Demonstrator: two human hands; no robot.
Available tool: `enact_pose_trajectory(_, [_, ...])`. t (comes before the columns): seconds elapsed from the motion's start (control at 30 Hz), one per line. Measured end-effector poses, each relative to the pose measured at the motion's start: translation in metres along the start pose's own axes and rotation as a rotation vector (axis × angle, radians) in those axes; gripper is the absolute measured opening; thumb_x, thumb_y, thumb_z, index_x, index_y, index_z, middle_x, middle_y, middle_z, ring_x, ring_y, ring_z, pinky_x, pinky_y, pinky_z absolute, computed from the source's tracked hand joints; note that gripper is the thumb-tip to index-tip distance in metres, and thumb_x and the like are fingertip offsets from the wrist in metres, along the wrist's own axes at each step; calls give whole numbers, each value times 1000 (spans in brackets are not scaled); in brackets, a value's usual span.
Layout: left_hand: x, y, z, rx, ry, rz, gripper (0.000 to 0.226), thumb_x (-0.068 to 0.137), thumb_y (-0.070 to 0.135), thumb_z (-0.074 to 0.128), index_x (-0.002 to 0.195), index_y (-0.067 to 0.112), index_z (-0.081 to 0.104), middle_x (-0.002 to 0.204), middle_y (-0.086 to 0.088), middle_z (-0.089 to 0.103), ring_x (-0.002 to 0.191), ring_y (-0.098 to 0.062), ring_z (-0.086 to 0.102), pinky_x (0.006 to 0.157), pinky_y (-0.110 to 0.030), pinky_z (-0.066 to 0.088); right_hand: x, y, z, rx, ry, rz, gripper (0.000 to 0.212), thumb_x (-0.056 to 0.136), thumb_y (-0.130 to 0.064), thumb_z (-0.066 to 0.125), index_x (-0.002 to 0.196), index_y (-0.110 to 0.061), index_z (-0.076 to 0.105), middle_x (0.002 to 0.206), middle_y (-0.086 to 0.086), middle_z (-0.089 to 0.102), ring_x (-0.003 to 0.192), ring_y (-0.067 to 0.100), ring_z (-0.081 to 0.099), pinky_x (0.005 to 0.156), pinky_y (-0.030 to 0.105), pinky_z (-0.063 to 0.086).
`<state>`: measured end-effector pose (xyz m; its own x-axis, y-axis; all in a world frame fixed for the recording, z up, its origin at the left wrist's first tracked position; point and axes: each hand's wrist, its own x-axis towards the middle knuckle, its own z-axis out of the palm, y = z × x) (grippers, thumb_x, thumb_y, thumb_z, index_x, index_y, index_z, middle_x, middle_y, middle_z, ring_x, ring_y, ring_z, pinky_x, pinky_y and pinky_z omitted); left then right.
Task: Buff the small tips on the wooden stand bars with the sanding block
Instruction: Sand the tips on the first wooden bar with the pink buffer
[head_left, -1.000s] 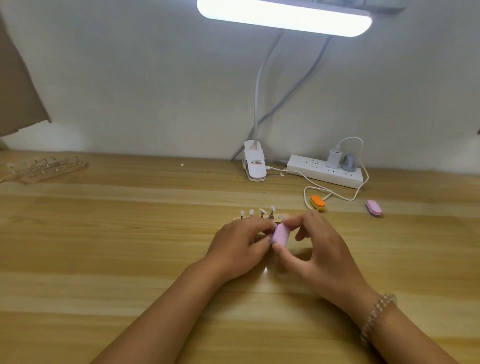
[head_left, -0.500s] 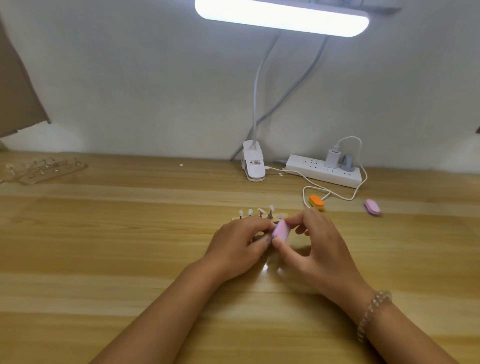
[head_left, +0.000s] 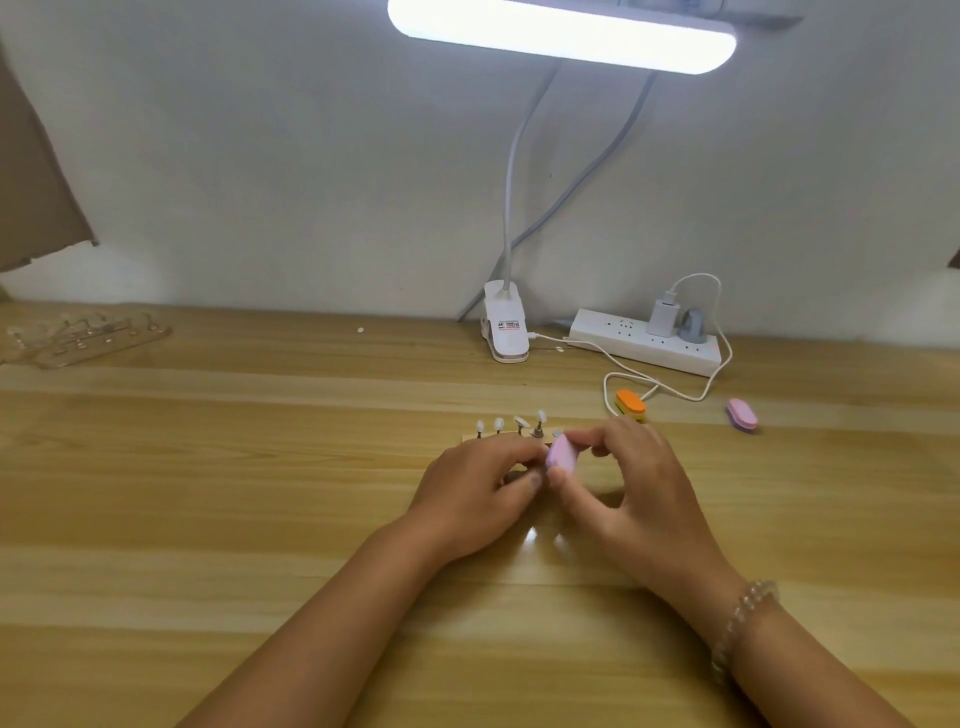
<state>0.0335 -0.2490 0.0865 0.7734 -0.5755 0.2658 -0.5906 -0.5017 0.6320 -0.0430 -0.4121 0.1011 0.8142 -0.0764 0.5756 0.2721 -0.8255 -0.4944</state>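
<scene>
Lilac sanding block (head_left: 562, 456) is shown pinched at its two ends by the right hand (head_left: 641, 499). The thumb is set against the near end and the forefinger is hooked over the far end. The other right fingers are curled loosely beside it, and nothing is seen to be held by them.

The block's long axis is directed from thumb to forefinger, away from the person, leaning slightly rightward at the far end. One broad face is turned toward the left fingertips.

The left hand (head_left: 478, 493) is curled down over the wooden stand bar (head_left: 470, 439), which lies on the table (head_left: 208, 493). Its thumb is brought just beside the right thumb. Whether a tip is pinched under the left fingers cannot be told, since that contact is hidden.

The bar's long axis is laid crosswise, from beyond the left knuckles toward the right forefinger. A row of small tips (head_left: 498, 425) is seen just past the left knuckles. They are raised on stalks and pointed upward, some tilted.

Risks, as judged:
- The block is held only by its ends, so it may be twisted out of the pinch if an edge is caught on a stalk.
- A stroke pressed too hard may bend a stalk, or slide the light bar should the left fingers be slackened.
- Neighbouring tips stand close by and may be knocked by the right forefinger.
</scene>
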Motion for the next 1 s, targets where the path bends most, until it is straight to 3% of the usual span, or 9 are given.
enact_pose_trajectory(0.07, [1, 0, -1, -1, 2, -1, 16, 87, 45, 46, 98, 47, 58, 82, 27, 58, 69, 3, 49, 63, -27, 32, -1, -1, 1, 25, -20, -42, 24, 82, -28, 77, 100, -16, 67, 97, -8, 64, 93, 14, 56, 85, 27, 43])
enact_pose_trajectory(0.17, [1, -1, 1, -11, 15, -12, 11, 93, 43, 55, 98, 43, 65, 86, 28, 61, 68, 7, 50, 63, -25, 33, 4, 5, -2, 31, -14, 113, 22, 83, -30, 76, 100, -18, 68, 98, -11, 64, 98, 15, 55, 89, 29, 42])
enact_pose_trajectory(0.33, [1, 0, -2, -53, 12, -38, 21, 88, 43, 52, 99, 40, 70, 83, 28, 62, 66, 10, 51, 62, -23, 33, -1, 0, 1, 21, -43, -23, 25, 82, -31, 76, 99, -16, 66, 98, -7, 64, 94, 14, 56, 86, 28, 43])
enact_pose_trajectory(0.47, [2, 0, -3, -165, 31, -43, 14, 95, 30, 62, 98, 37, 74, 92, 21, 71, 60, 1, 50, 65, -29, 45, 5, 13, -2, 5, 6, 192, 22, 81, -30, 76, 94, -18, 64, 97, -8, 63, 96, 16, 55, 89, 33, 43])
enact_pose_trajectory(0.57, [2, 1, -6, -295, 65, -48, 18, 94, 22, 64, 93, 35, 76, 83, 16, 73, 55, -6, 58, 65, -33, 52, 1, 6, -3, 20, 92, 111, 29, 81, -37, 75, 96, -16, 62, 94, -8, 61, 92, 17, 55, 84, 31, 43])
enact_pose_trajectory(0.67, [3, 0, -5, -328, 58, -54, 24, 92, 14, 65, 90, 35, 75, 69, 15, 69, 50, -5, 59, 60, -28, 51, -2, 0, 3, 8, 6, -31, 33, 80, -42, 70, 99, -16, 62, 96, -8, 61, 92, 15, 55, 83, 29, 43])
enact_pose_trajectory(0.8, [3, 0, -4, -340, 62, -49, 20, 90, 22, 69, 84, 41, 73, 70, 12, 70, 50, -8, 56, 59, -33, 50, 3, 7, 0, 26, 28, 115, 24, 80, -36, 74, 92, -19, 62, 94, -11, 63, 93, 16, 55, 82, 27, 40])
enact_pose_trajectory(0.93, [4, -1, -3, -345, 53, -47, 14, 88, 24, 67, 87, 34, 76, 68, 19, 67, 51, -4, 50, 56, -27, 42, -2, 1, 4, 11, -3, -61, 28, 80, -37, 76, 92, -16, 61, 91, -8, 61, 89, 14, 55, 79, 26, 44])
enact_pose_trajectory(1.0, [4, -2, -3, -333, 71, -46, 13, 91, 19, 69, 91, 29, 78, 65, 22, 64, 48, 0, 46, 56, -23, 37, 2, 3, 2, 49, -16, 45, 28, 81, -37, 77, 89, -17, 61, 90, -11, 61, 90, 13, 55, 79, 28, 45])
